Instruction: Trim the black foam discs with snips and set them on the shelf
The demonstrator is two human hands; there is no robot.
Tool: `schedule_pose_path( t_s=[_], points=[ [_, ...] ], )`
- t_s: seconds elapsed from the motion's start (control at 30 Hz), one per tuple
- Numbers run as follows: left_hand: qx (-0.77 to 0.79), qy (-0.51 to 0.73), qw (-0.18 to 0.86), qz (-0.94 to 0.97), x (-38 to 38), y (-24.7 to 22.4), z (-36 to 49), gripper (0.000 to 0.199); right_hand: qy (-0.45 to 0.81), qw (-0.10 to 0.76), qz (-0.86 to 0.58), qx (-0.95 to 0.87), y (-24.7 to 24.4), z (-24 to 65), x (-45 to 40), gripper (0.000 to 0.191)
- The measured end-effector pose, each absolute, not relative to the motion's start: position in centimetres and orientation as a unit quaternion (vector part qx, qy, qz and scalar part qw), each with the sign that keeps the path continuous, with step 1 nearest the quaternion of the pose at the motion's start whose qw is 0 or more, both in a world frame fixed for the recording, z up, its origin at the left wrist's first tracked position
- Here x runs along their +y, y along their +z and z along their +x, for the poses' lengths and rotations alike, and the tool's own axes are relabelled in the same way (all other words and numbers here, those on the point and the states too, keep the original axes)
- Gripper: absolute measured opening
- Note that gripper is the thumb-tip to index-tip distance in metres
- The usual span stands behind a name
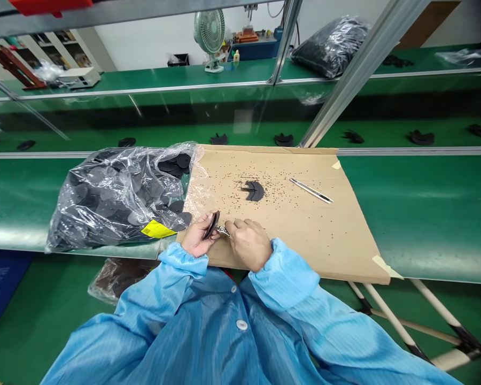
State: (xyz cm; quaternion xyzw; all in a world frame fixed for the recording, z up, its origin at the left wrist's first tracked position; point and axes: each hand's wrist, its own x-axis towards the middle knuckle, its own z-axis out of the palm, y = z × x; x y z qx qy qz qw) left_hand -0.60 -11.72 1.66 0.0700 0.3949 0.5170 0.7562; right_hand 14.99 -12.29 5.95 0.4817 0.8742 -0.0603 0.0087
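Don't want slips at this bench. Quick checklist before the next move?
1. Black part held in left hand: ok.
2. Metal tool held in right hand: ok.
3. Tool tips closed on the part: cannot tell, too small.
4. Knife away from both hands: ok.
5. Cardboard free of black crumbs: not ok, scattered widely.
6. Plastic bag off the cardboard: not ok, overlaps its left edge.

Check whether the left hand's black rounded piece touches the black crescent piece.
Apart: the head view shows speckled brown cardboard between the rounded piece and crescent.
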Motion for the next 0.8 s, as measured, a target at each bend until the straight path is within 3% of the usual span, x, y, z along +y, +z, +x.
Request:
schedule_pose_path(
  t_s=[0.3, 0.47, 0.53, 0.63, 0.8],
  points=[
    [0.416, 0.543, 0.727, 0.056, -11.6, 1.0, -0.4, 0.022, -0.089, 0.031, 0.481, 0.872, 5.7, 14.5, -11.3, 0.023],
    [0.445, 0.559, 0.694, 0.082, -12.5, 0.7, -2.0, 0.028, -0.301, -0.132, 0.542, 0.774, 3.8, 15.3, -6.7, 0.022],
    [0.448, 0.57, 0.684, 0.082, -13.3, 0.7, -2.7, 0.032, -0.33, -0.171, 0.595, 0.713, 3.4, 14.7, -4.3, 0.025],
    [0.441, 0.586, 0.673, 0.098, -14.6, 0.7, -3.5, 0.037, -0.278, -0.154, 0.61, 0.726, 3.8, 11.7, -1.1, 0.026],
    [0.437, 0.566, 0.687, 0.128, -17.1, 0.6, -4.2, 0.046, -0.16, -0.159, 0.472, 0.852, 4.6, 4.1, 2.9, 0.025]
  ],
)
